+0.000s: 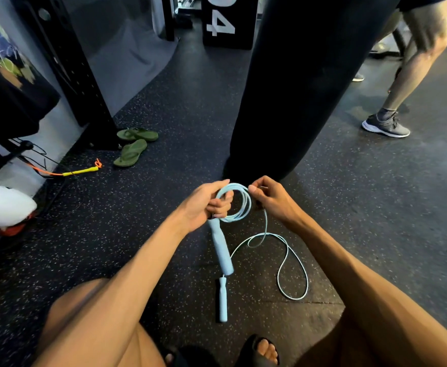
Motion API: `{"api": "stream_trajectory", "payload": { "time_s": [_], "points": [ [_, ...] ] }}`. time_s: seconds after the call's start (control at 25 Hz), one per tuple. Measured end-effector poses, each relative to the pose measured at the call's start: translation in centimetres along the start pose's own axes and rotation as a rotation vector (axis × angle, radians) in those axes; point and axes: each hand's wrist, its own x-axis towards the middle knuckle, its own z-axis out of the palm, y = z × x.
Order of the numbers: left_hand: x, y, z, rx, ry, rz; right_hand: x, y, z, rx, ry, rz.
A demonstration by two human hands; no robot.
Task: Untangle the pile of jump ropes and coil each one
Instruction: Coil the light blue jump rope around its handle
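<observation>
I see the left grip point(204, 202) closed around the coiled turns of the light blue jump rope point(239, 205), at the top of one handle point(221, 247), which hangs tilted below it. The right grip point(272, 200) pinches the opposite side of the coil between thumb and fingers. The uncoiled length lies as a loose loop point(294, 274) on the floor point(376, 207) and ends at the second handle point(223, 300), flat between my knees. A yellow and orange rope point(80, 171) lies well apart at left, near two green sandals point(135, 147).
</observation>
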Motion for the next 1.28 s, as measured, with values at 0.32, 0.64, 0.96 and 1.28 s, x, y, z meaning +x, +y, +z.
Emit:
{"api": "stream_trajectory", "payload": {
  "time_s": [0.32, 0.64, 0.96, 1.28],
  "points": [
    [0.4, 1.0, -1.6, -0.477, 0.258, 0.277, -1.8, -0.6, 0.9, -0.023, -0.371, 0.268],
    [1.4, 0.0, -2.2, -0.026, 0.7, 0.436, -2.2, -0.7, 1.7, -0.066, -0.585, 0.285],
    [1.0, -1.7, -1.0, 0.72, 0.5, 0.306, -2.0, -2.6, 1.6, -0.095, -0.448, -0.027],
    [0.4, -1.6, -0.1, 0.562, 0.139, 0.025, -0.7, -2.0, -0.6, -0.182, -0.054, -0.158]
  ]
}}
